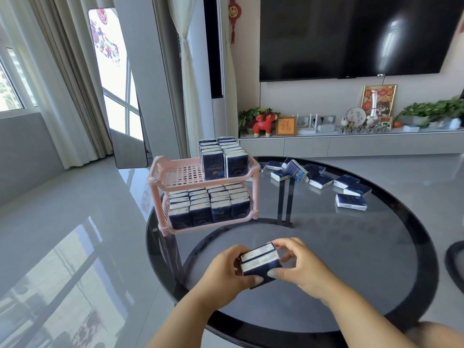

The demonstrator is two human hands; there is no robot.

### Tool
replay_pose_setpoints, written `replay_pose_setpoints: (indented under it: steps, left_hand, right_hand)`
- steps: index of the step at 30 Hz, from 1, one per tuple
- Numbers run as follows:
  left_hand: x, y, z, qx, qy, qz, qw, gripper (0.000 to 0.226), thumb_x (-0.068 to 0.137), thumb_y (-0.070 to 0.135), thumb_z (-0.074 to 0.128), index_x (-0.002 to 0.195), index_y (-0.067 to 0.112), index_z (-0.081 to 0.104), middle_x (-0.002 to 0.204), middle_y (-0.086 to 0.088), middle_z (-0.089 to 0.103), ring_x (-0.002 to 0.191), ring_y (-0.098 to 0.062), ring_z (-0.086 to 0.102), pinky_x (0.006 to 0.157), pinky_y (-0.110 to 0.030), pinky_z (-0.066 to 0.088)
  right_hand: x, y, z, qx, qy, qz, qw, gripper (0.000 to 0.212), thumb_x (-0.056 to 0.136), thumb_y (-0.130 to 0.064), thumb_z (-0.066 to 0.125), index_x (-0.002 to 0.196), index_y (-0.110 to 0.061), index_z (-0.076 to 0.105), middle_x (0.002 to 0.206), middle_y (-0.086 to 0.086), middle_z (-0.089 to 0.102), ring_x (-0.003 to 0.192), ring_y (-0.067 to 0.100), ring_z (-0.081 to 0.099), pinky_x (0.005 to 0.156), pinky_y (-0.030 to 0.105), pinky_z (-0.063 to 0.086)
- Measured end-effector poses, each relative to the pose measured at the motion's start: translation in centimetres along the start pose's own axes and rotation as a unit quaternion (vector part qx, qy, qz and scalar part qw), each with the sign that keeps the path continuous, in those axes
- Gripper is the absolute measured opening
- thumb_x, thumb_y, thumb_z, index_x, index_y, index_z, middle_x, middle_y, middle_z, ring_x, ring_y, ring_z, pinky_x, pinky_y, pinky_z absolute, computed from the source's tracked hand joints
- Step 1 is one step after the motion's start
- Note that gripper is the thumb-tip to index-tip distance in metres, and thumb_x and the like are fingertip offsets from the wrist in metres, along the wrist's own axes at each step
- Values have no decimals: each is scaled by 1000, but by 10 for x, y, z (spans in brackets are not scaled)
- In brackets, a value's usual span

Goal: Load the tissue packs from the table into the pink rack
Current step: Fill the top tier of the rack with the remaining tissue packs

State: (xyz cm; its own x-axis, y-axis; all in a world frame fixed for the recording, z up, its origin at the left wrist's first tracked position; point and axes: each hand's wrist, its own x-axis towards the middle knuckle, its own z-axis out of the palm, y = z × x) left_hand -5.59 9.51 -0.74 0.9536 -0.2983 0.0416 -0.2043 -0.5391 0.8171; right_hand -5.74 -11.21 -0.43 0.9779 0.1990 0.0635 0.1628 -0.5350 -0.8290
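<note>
Both hands hold a small stack of dark blue tissue packs (259, 262) above the near part of the round glass table (351, 259). My left hand (226, 270) grips the stack's left side and my right hand (298, 264) grips its right side, thumbs on the front. The pink two-tier rack (160, 177) stands at the table's far left. Its lower tier is full of upright packs (209, 205). On the upper tier, two rows of packs (223, 158) fill the right part; the left part is bare grid. Several loose packs (324, 180) lie at the table's far side.
Glossy grey floor surrounds the table on the left. A standing mirror (118, 91) leans behind the rack. A TV cabinet (351, 144) with ornaments and plants runs along the back wall under a wall-mounted TV. A dark rounded object (455, 259) shows at the right edge.
</note>
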Motion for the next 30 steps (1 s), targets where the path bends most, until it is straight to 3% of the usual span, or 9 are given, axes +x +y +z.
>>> replay_pose_setpoints:
  steps: [5, 8, 11, 14, 17, 20, 24, 27, 30]
  left_hand:
    - [0, 2, -5, -144, 7, 8, 990, 37, 75, 14, 79, 107, 22, 61, 96, -1, 69, 87, -16, 64, 84, -37, 54]
    - [1, 4, -7, -217, 9, 19, 976, 40, 76, 11, 77, 112, 17, 60, 97, -3, 69, 87, -13, 64, 79, -28, 53]
    - [4, 7, -9, -257, 43, 40, 965, 45, 74, 15, 79, 115, 18, 60, 102, -1, 70, 94, -16, 66, 79, -26, 53]
    - [7, 12, -14, -226, 109, 68, 966, 59, 69, 41, 79, 122, 30, 56, 112, 7, 67, 100, -15, 65, 82, -27, 55]
    - [12, 16, -24, -198, 190, 89, 957, 60, 77, 59, 59, 130, 32, 51, 120, 8, 61, 103, -6, 60, 86, -22, 51]
    - [20, 22, -42, -138, 265, 100, 949, 51, 92, 48, 46, 137, 23, 48, 134, 9, 49, 108, 14, 48, 93, -6, 38]
    - [41, 27, -67, -70, 299, 87, 948, 41, 101, 26, 43, 141, 20, 42, 143, 15, 32, 102, 36, 31, 79, 11, 24]
    - [56, 27, -81, -18, 296, 65, 953, 48, 101, 35, 39, 148, 24, 33, 150, 16, 24, 109, 25, 29, 85, 6, 23]
    - [64, 18, -85, -2, 291, 33, 956, 52, 101, 40, 35, 150, 23, 29, 157, 13, 19, 132, 4, 27, 100, -12, 20]
  right_hand:
    - [0, -18, -16, -5, 3, -55, 998, 51, 74, -25, 80, 110, -47, 50, 116, -23, 52, 108, -8, 46, 82, 10, 38]
    - [5, -34, -20, -24, -5, -84, 996, 50, 74, -26, 79, 108, -45, 48, 116, -25, 51, 104, -17, 43, 84, 7, 36]
    - [18, -51, -23, -33, -5, -105, 994, 47, 74, -23, 79, 105, -45, 50, 108, -23, 59, 99, -7, 52, 90, 21, 43]
    - [35, -74, -33, -36, 4, -130, 991, 45, 72, -21, 81, 101, -42, 54, 105, -21, 62, 97, -2, 58, 90, 25, 48]
    - [54, -106, -48, -47, 21, -167, 985, 46, 73, -18, 81, 101, -41, 53, 106, -21, 60, 96, -5, 56, 86, 16, 45]
    - [75, -140, -61, -62, 36, -196, 978, 46, 73, -20, 80, 108, -34, 53, 107, -20, 59, 97, -7, 54, 80, 6, 41]
    - [106, -175, -66, -96, 36, -224, 969, 44, 75, -20, 79, 111, -28, 55, 108, -12, 61, 101, 3, 57, 82, 16, 44]
    - [128, -191, -64, -141, 27, -226, 963, 45, 75, -24, 79, 113, -27, 55, 112, -8, 61, 103, 10, 57, 88, 28, 49]
    - [148, -199, -59, -189, 14, -209, 959, 50, 73, -28, 79, 117, -26, 55, 116, -5, 61, 105, 14, 57, 90, 36, 50]
